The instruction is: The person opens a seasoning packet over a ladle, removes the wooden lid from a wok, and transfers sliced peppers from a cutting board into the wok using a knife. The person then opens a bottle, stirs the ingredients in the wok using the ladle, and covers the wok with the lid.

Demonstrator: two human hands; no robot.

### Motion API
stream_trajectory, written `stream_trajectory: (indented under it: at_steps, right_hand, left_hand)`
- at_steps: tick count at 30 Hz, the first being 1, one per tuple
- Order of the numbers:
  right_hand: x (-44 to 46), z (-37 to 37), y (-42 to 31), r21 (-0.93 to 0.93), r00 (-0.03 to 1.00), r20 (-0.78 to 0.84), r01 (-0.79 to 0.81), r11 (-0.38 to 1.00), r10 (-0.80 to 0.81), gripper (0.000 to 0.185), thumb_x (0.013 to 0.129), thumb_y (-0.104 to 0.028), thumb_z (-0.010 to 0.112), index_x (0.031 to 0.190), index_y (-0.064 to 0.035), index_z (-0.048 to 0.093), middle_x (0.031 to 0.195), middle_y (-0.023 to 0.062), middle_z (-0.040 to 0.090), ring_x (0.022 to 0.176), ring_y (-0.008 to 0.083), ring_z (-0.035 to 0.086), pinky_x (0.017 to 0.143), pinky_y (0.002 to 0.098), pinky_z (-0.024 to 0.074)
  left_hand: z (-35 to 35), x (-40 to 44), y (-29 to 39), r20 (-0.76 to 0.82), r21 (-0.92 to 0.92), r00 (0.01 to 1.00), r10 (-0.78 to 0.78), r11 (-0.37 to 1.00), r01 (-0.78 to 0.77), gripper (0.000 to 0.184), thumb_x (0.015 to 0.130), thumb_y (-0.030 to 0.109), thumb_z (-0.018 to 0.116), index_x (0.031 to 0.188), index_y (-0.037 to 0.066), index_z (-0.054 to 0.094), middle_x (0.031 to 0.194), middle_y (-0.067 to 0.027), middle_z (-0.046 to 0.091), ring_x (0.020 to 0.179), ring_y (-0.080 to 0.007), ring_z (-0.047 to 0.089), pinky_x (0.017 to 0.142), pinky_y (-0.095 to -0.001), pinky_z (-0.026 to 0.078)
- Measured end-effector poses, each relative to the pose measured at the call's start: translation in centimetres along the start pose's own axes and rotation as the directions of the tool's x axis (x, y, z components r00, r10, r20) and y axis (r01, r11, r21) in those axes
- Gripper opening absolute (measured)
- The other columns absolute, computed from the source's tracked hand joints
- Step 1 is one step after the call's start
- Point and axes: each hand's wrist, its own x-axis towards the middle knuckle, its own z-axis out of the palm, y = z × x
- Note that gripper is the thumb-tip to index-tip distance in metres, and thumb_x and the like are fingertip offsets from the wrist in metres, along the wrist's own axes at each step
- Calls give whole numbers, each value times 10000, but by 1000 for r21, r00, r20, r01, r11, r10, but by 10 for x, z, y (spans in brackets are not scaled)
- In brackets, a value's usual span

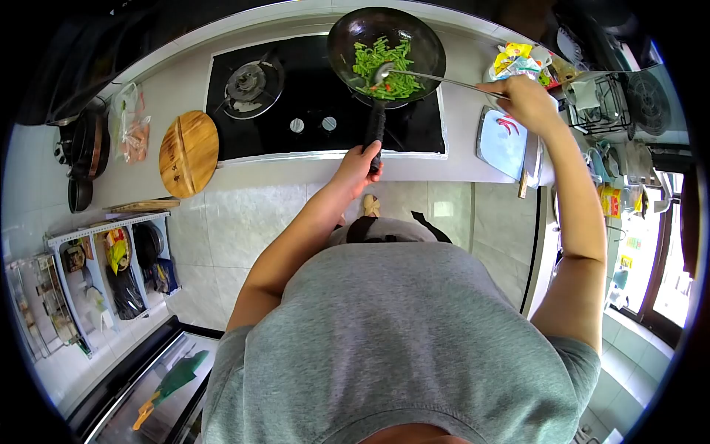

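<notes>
A dark wok [340,46] sits on the right burner of the black gas stove, holding chopped green beans [383,58] with a few red bits among them. My left hand [358,169] is closed around the wok's black handle [376,122]. In my right hand [526,105] is the long thin handle of a metal ladle [436,78]. The ladle's bowl rests among the beans, near the middle of the wok. Just below my right hand lies a light-blue cutting board [497,148] with red pepper strips [507,126] on it.
The left burner [248,87] has no pan on it. A round wooden board [188,152] and a bag of carrots [135,137] lie left of the stove [325,140]. A knife [529,163] lies by the blue board. Food packets [515,59] and a dish rack [603,103] stand at right.
</notes>
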Motion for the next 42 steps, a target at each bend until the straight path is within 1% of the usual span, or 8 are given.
stream_trajectory:
  at_steps: [9, 11, 19, 24, 26, 29, 36, 42]
  right_hand:
    - [-34, -6, -8, 106, 977, 140, -178, 978, 163, 381, 830, -55, 610, 1164, -215, 702, 959, 193, 683, 940, 345, 648, 853, 427, 508]
    - [-21, 46, -13, 55, 991, -79, -101, 993, 106, 398, 832, -43, 623, 1202, -179, 678, 943, 213, 690, 869, 354, 664, 807, 418, 518]
    - [23, 122, -31, 254, 920, -236, -253, 934, 313, 442, 868, -102, 602, 1295, -217, 605, 904, 229, 674, 854, 402, 651, 789, 485, 515]
    - [-5, 146, -52, 293, 954, -212, -143, 945, 211, 468, 848, -54, 581, 1297, -188, 603, 849, 258, 655, 812, 400, 652, 738, 480, 516]
    - [-34, 110, -50, 314, 966, -16, -240, 918, 259, 460, 863, -73, 571, 1309, -186, 588, 873, 236, 667, 839, 407, 651, 785, 470, 525]
    - [-51, 94, -43, 389, 975, 15, -211, 897, 223, 444, 853, -65, 576, 1279, -182, 614, 919, 250, 664, 858, 407, 649, 788, 469, 521]
    - [29, 126, -9, 334, 940, -273, -107, 936, 205, 432, 865, -69, 591, 1287, -162, 610, 889, 274, 650, 863, 418, 640, 796, 476, 504]
    - [36, 151, 14, 161, 950, -249, -154, 975, 191, 422, 905, -86, 530, 1320, -137, 578, 890, 261, 660, 852, 392, 654, 786, 464, 509]
  left_hand:
    - [1, 2, 0, -28, -10, 999, -23, 1000, 23, 300, 921, 343, 660, 939, 67, 544, 745, -67, 568, 617, -158, 549, 502, -273, 444]
    - [3, 1, 0, -48, 6, 999, -20, 1000, 21, 297, 921, 345, 660, 944, 73, 542, 748, -63, 569, 618, -157, 551, 501, -273, 443]
    - [8, 1, -3, -60, -12, 998, -4, 1000, 4, 284, 933, 341, 643, 957, 82, 531, 756, -52, 570, 620, -153, 552, 516, -279, 442]
    - [11, -2, -2, -51, 1, 999, -18, 1000, 18, 281, 935, 339, 640, 962, 84, 526, 751, -54, 574, 616, -154, 551, 516, -279, 445]
    - [12, -3, -3, -57, -1, 998, -15, 1000, 15, 282, 934, 338, 641, 961, 82, 528, 750, -55, 575, 612, -155, 551, 513, -280, 447]
    - [11, -3, -5, -53, -14, 999, -15, 1000, 14, 285, 933, 341, 643, 958, 80, 531, 749, -55, 575, 603, -156, 550, 506, -282, 446]
    - [13, -3, -3, -55, -16, 998, -3, 1000, 2, 295, 930, 349, 647, 949, 77, 536, 749, -55, 571, 599, -155, 552, 492, -280, 441]
    - [9, -4, -3, -35, -13, 999, 5, 1000, -5, 288, 931, 349, 646, 945, 84, 536, 751, -43, 570, 602, -146, 558, 496, -277, 443]
